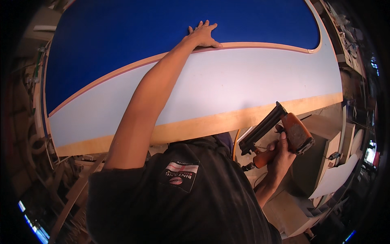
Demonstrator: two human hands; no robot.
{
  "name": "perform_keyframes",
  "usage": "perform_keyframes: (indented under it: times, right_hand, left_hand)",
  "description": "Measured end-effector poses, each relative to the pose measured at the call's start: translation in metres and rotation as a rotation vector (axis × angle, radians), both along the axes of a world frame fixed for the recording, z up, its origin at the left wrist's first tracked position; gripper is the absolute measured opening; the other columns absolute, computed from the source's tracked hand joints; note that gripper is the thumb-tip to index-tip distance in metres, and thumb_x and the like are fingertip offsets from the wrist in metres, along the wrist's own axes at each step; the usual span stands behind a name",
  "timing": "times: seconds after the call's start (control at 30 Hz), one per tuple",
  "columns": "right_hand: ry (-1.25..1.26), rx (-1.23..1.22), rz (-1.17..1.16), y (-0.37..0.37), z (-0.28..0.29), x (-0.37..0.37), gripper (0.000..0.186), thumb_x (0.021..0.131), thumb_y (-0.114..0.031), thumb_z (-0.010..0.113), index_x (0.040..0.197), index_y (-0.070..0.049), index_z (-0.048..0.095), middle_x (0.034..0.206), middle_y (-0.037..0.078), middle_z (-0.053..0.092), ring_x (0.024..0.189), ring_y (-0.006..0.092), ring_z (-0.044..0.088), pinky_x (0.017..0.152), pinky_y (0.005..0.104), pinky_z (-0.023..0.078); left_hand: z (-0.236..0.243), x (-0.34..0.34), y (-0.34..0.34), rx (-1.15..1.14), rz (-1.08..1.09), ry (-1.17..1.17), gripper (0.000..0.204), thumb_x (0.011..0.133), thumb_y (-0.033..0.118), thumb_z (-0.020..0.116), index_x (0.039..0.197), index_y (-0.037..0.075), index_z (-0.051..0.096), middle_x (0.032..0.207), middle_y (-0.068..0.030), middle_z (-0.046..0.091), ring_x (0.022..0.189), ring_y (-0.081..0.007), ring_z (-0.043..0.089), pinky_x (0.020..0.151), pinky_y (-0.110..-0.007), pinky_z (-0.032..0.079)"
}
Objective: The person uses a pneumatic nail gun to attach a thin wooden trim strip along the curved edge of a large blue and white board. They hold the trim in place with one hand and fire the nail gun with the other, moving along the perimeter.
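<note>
My left arm reaches across a large board, and my left hand [203,35] rests on it with fingers spread. That hand lies on the blue surface [134,36], its thumb side touching a thin curved wooden strip [260,44]. The strip follows the border between the blue area and a pale whitish-blue area [227,81]. Low on the right, my right hand [282,156] is wrapped round the handle of an orange and black nail gun [298,132]. The gun is tilted beside the board's near edge, apart from it.
A bare wood band [219,122] forms the board's near edge, close to my body. An orange hose [235,146] hangs below it. Cabinet-like wooden pieces [325,134] stand at the right, and a cluttered bench [345,40] is at the far right. Wood offcuts lie at the left.
</note>
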State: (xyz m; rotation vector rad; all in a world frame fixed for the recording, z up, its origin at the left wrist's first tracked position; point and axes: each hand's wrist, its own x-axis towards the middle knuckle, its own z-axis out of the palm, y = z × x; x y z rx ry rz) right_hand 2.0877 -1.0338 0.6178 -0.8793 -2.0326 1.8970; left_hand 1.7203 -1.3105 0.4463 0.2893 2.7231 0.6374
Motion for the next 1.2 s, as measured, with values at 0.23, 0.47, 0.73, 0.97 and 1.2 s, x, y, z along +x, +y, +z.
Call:
perform_keyframes:
  times: [0.23,0.47,0.73,0.97,1.2]
  right_hand:
    - [-0.029,0.066,-0.14,-0.001,-0.006,0.014,0.038,0.102,-0.013,0.074,0.134,0.005,0.063,0.116,0.014,0.075,0.064,0.0112,0.055,0.056,0.0266,0.048]
    - [0.009,0.045,-0.135,0.005,-0.012,0.021,0.039,0.103,-0.015,0.074,0.135,0.005,0.063,0.114,0.013,0.075,0.064,0.011,0.056,0.057,0.0263,0.048]
    - [-0.037,0.029,-0.154,0.018,-0.025,0.031,0.039,0.102,-0.016,0.076,0.131,0.006,0.063,0.112,0.013,0.075,0.065,0.0119,0.058,0.056,0.0283,0.049]
    - [-0.068,0.055,-0.2,0.02,-0.022,0.037,0.038,0.103,-0.009,0.069,0.138,0.003,0.062,0.115,0.013,0.076,0.064,0.0099,0.06,0.055,0.0256,0.048]
    - [-0.053,0.046,-0.169,0.027,-0.02,0.019,0.037,0.104,-0.013,0.07,0.136,0.003,0.064,0.103,0.011,0.075,0.061,0.0093,0.058,0.054,0.0258,0.047]
  left_hand:
    - [0.01,-0.015,0.012,-0.159,-0.072,-0.012,0.129,0.068,0.054,0.097,0.173,0.03,0.024,0.181,-0.0137,0.01,0.167,-0.0368,0.004,0.126,-0.08,0.007]
    - [0.016,-0.01,0.015,-0.212,-0.046,0.002,0.128,0.072,0.053,0.096,0.173,0.035,0.019,0.182,-0.0091,0.005,0.168,-0.0349,0.0,0.124,-0.083,0.009]
    - [0.008,-0.019,0.004,-0.229,-0.052,-0.032,0.141,0.062,0.06,0.098,0.174,0.033,0.016,0.182,-0.0129,0.001,0.167,-0.0378,-0.003,0.123,-0.082,0.008]
    - [0.002,-0.029,-0.026,-0.212,-0.12,-0.022,0.151,0.052,0.065,0.1,0.174,0.032,0.018,0.182,-0.0152,0.004,0.167,-0.0375,-0.002,0.124,-0.08,0.006]
    - [0.027,-0.014,-0.008,-0.199,-0.139,-0.009,0.149,0.053,0.039,0.104,0.174,0.033,0.018,0.182,-0.0132,0.006,0.168,-0.0357,-0.001,0.124,-0.081,0.007]
